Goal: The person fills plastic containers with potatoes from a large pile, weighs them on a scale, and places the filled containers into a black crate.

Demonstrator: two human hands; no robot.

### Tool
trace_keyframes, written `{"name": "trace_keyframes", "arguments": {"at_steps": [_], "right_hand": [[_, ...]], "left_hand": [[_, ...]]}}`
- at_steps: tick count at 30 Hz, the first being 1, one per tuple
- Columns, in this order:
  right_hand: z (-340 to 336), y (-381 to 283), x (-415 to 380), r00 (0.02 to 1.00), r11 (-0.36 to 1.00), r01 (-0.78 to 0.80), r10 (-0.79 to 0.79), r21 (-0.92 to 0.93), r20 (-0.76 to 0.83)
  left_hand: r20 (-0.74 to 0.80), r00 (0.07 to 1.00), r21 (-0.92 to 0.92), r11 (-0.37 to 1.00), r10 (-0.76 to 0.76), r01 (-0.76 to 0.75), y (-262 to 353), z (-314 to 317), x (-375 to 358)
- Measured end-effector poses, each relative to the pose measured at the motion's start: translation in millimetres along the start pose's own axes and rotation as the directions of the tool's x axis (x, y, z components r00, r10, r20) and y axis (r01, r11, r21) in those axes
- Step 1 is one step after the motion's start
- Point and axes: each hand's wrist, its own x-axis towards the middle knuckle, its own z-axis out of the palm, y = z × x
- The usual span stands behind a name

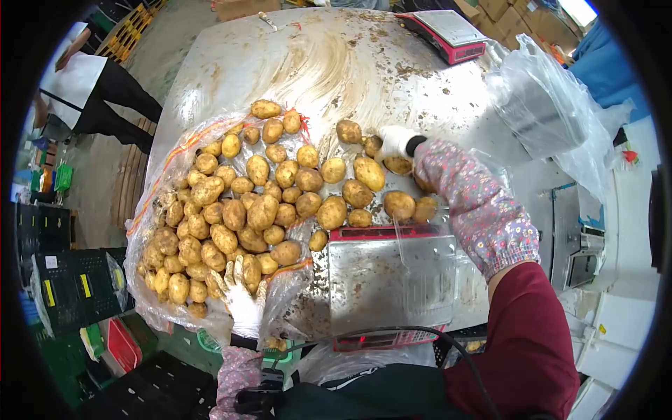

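My left hand point(245, 301), in a soiled white glove, rests with fingers spread on the near edge of a big heap of potatoes point(224, 238). The heap lies in a clear plastic sack point(147, 301) with an orange-red edge. Farther out on the right, my gloved right hand point(397, 140) is at a small dark potato point(372, 145); its fingers are too hidden to tell whether they grip it. Just below that hand lies another potato point(397, 165). Several loose potatoes, including a large one point(369, 173), are spread between heap and right arm.
A scale with a steel plate point(392, 280) sits in front of me, a clear plastic piece over its right side. Another red scale point(448, 35) stands at the table's far right, beside crumpled plastic bags point(546, 105). Dirt streaks the metal table point(294, 63). At left stands another person point(105, 91).
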Motion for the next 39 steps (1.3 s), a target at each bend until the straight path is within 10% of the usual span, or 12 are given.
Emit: {"name": "trace_keyframes", "arguments": {"at_steps": [4, 7, 8, 10, 12, 16, 22, 28, 31, 32, 35, 39], "right_hand": [[7.1, -7.2, 1.5, 0.978, 0.998, -0.003, -0.011, -0.070, -0.208], [-30.7, -40.3, -39.8, 0.957, 0.987, 0.080, -0.037, 0.139, -0.288], [-37.7, -55.1, -56.8, 0.960, 0.939, 0.209, -0.145, 0.274, -0.239], [-17.1, -80.8, -80.4, 0.779, 0.498, 0.564, -0.586, 0.658, -0.224], [-12.2, -99.2, -94.9, 0.787, 0.424, 0.490, -0.591, 0.761, -0.177], [-9.9, -75.4, -13.4, 0.834, 0.960, 0.280, -0.245, -0.003, -0.494], [16.7, -62.9, 67.6, 0.936, 0.888, 0.175, -0.016, 0.426, -0.351], [-8.1, -211.8, -100.1, 0.642, 0.433, 0.689, -0.737, 0.581, -0.212], [27.0, -273.5, -183.7, 0.476, 0.473, 0.851, -0.878, 0.229, 0.045], [68.3, -283.8, -192.0, 0.369, 0.353, 0.929, -0.905, 0.111, -0.212], [54.3, -306.0, -223.1, 0.602, 0.600, 0.698, -0.787, 0.391, 0.133], [53.2, -254.6, -260.0, 0.751, 0.704, 0.623, -0.416, 0.341, -0.513]], "left_hand": [[-0.145, 0.988, 0.162, 0.986, 0.053, -0.029, 44.5, -29.4, 8.0], [-0.097, 0.995, -0.582, 0.809, 0.031, -0.082, 73.8, -35.7, 22.5], [0.327, 0.944, -0.900, 0.291, -0.043, 0.325, 99.8, -46.7, 29.3], [0.384, 0.900, -0.781, -0.446, 0.208, 0.437, 102.8, -4.8, 30.4], [0.543, 0.820, -0.570, -0.637, 0.181, 0.519, 129.5, -8.7, 41.2], [0.707, 0.706, -0.593, -0.580, -0.045, 0.558, 88.7, 25.3, 14.5], [0.688, 0.719, -0.558, -0.561, 0.101, 0.612, 53.8, 14.3, -53.2], [0.579, 0.795, -0.608, -0.553, 0.182, 0.570, 60.4, -18.3, -76.0], [0.467, 0.823, -0.483, -0.687, 0.323, 0.543, 17.8, 19.8, -100.5], [0.397, 0.813, -0.362, -0.742, 0.425, 0.565, -5.7, 30.5, -115.3], [0.683, 0.710, -0.525, -0.562, 0.170, 0.639, -32.8, -43.3, -140.5], [0.749, 0.650, -0.598, -0.556, -0.132, 0.577, -91.0, -98.8, -179.0]]}}
